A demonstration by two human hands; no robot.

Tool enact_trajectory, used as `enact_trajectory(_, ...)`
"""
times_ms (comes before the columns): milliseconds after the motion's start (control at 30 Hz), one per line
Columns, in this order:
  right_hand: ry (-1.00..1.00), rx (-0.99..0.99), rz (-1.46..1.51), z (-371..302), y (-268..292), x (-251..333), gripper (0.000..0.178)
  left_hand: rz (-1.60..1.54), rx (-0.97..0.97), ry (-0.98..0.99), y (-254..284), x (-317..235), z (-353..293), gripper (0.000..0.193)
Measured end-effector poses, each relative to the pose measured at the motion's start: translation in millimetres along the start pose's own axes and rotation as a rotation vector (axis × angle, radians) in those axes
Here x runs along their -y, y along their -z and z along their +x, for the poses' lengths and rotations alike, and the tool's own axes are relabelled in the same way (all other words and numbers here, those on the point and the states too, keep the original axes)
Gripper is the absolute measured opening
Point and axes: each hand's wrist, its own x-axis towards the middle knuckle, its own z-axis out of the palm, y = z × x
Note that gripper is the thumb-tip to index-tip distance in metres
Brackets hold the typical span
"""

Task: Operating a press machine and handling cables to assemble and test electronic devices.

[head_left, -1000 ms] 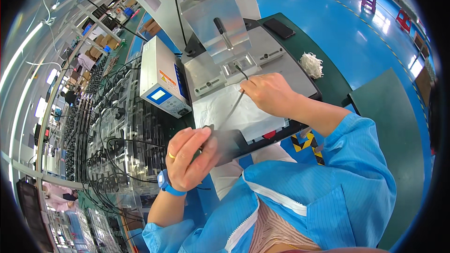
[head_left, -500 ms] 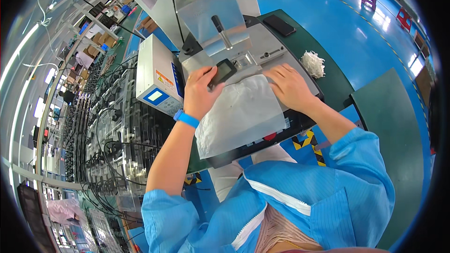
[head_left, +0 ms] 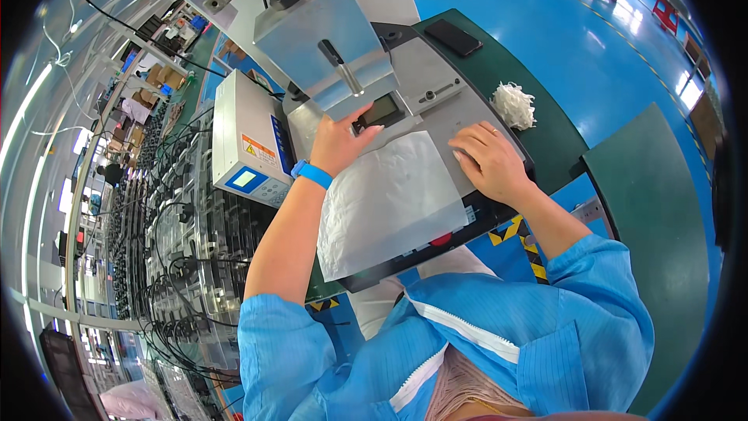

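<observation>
Black display module sits right by the metal block's lower edge. Left hand: thumb and forefinger narrowly apart at the module's left end, can't tell if pinching. Right hand empty, fingers loosely bent, over grey base plate. White translucent sheet lies nearer the person.

1 black phone and 1 tangled white heap on green counter; 3 stools on blue floor.
</observation>
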Motion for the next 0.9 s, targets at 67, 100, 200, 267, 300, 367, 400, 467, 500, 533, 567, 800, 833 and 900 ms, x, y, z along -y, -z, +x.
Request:
enact_trajectory(67, 0.008, 0.006, 0.008, -0.7, 0.2, -0.2, 0.016, -0.005, 0.06, 0.025, 0.9, 0.8, 2.6, 0.037)
enact_trajectory(100, 0.012, 0.009, 0.013, -0.9, 0.3, -0.2, 0.015, -0.007, 0.089, 0.038, 0.6, 1.5, 2.9, 0.037)
enact_trajectory(200, 0.024, 0.005, 0.03, 0.6, 0.6, 0.0, 0.014, -0.036, 0.079, -0.019, -6.5, 11.9, 0.5, 0.037)
enact_trajectory(267, 0.037, 0.004, 0.048, 1.8, 0.9, -0.5, 0.012, -0.067, 0.067, -0.074, -10.4, 19.8, -2.2, 0.037)
enact_trajectory(300, 0.005, 0.044, 0.126, 1.6, 2.0, -6.0, 0.014, -0.071, 0.074, -0.072, -11.4, 19.9, -1.7, 0.037)
enact_trajectory(367, -0.035, 0.09, 0.207, 12.8, 5.3, -16.7, 0.016, -0.123, 0.122, 0.079, -10.8, 16.7, 0.0, 0.037)
enact_trajectory(400, -0.046, 0.062, 0.219, 27.3, 5.2, -19.8, 0.018, -0.147, 0.143, 0.155, -9.4, 14.1, 1.3, 0.037)
enact_trajectory(467, -0.055, 0.06, 0.195, 61.6, -8.4, -24.5, 0.022, -0.172, 0.157, 0.237, -7.3, 14.6, 1.1, 0.038)
enact_trajectory(500, -0.055, 0.085, 0.156, 80.5, -24.0, -26.4, 0.024, -0.161, 0.154, 0.195, -6.8, 16.1, 1.6, 0.037)
enact_trajectory(533, -0.01, 0.05, 0.125, 95.7, -43.6, -29.7, 0.027, -0.153, 0.156, 0.148, -7.5, 16.7, 3.0, 0.037)
enact_trajectory(567, -0.02, 0.101, 0.016, 112.5, -63.3, -31.1, 0.022, -0.144, 0.157, 0.101, -8.1, 17.2, 4.3, 0.037)
enact_trajectory(800, -0.062, 0.101, -0.447, 161.4, -86.0, -61.0, 0.014, -0.101, 0.19, 0.12, -9.2, 7.8, 5.8, 0.039)
enact_trajectory(833, -0.065, 0.045, -0.445, 155.4, -79.8, -73.4, 0.014, -0.13, 0.198, 0.138, -8.6, 7.3, 6.2, 0.039)
enact_trajectory(900, -0.02, -0.004, -0.322, 134.5, -61.8, -64.1, 0.012, -0.19, 0.195, 0.193, -5.6, 9.5, 2.2, 0.04)
